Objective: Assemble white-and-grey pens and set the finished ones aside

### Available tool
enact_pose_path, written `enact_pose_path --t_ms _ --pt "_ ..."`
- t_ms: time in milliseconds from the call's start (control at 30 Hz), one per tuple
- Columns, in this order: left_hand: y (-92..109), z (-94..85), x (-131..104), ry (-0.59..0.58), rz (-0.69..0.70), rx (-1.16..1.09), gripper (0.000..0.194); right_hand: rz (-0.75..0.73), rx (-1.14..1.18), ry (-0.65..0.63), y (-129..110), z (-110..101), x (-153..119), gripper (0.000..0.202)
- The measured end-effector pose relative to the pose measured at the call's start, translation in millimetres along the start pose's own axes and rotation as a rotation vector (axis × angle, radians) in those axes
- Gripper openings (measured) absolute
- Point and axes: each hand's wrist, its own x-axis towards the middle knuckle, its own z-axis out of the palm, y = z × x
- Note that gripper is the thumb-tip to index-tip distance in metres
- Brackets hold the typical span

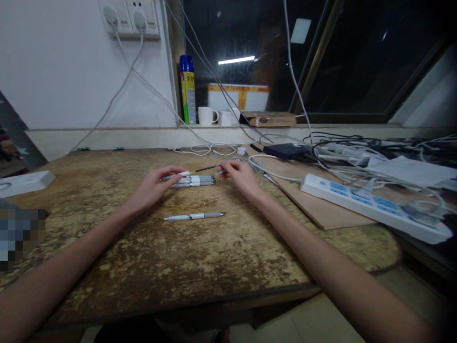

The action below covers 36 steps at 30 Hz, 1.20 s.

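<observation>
Nearest us, just below the middle of the frame, one grey-and-white pen [194, 216] lies alone on the worn surface [214, 267]. Above it, at centre, our left hand [157, 183] grips the white end of a pen barrel [178, 175] with a thin dark refill [207, 168] sticking out toward our right hand [240, 175], which pinches a small grey pen piece [222, 172]. Between both hands sits a row of pens [194, 181]. Right of centre lies a white power strip [371, 206].
</observation>
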Motion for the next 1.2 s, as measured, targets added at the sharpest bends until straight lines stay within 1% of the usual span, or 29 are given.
enact_pose_path --t_ms 167,267,367,533,600,667,733,800,900,967,1067,1200 --pt "9 1.2 -1 0.021 -0.016 -0.023 0.047 -0.137 -0.153 -0.076 -9 11 -9 0.026" --pt "13 1.6 -2 0.063 -0.018 0.014 0.046 -0.159 -0.122 -0.108 -13 18 -14 0.022" --pt "16 1.6 -3 0.082 -0.019 0.047 0.044 -0.151 -0.117 -0.123 -14 20 -16 0.021" --pt "16 1.6 -5 0.039 -0.033 0.033 0.039 -0.110 -0.119 -0.159 -10 19 -14 0.024" --pt "16 2.0 -6 0.039 -0.033 0.026 0.037 -0.084 -0.072 -0.187 -8 19 -12 0.023" --pt "16 2.5 -5 0.050 -0.024 0.018 0.036 -0.023 0.016 -0.201 -6 20 -10 0.024" --pt "16 3.0 -5 0.054 -0.020 0.013 0.036 0.055 0.104 -0.183 -6 20 -7 0.029" --pt "14 3.2 -4 0.055 -0.027 0.015 0.037 0.092 0.123 -0.136 -6 17 -5 0.028" --pt "11 2.7 -3 0.080 -0.040 0.026 0.039 0.058 0.043 -0.036 -10 9 -4 0.015" --pt "8 1.9 -3 0.093 -0.041 0.033 0.040 0.040 0.038 0.008 -12 4 -4 0.018" --pt "6 0.9 -2 0.090 -0.045 0.035 0.041 0.036 0.096 -0.004 -15 2 -5 0.020" --pt "6 1.0 -2 0.085 -0.060 0.040 0.043 0.047 0.121 -0.040 -15 6 -6 0.019"
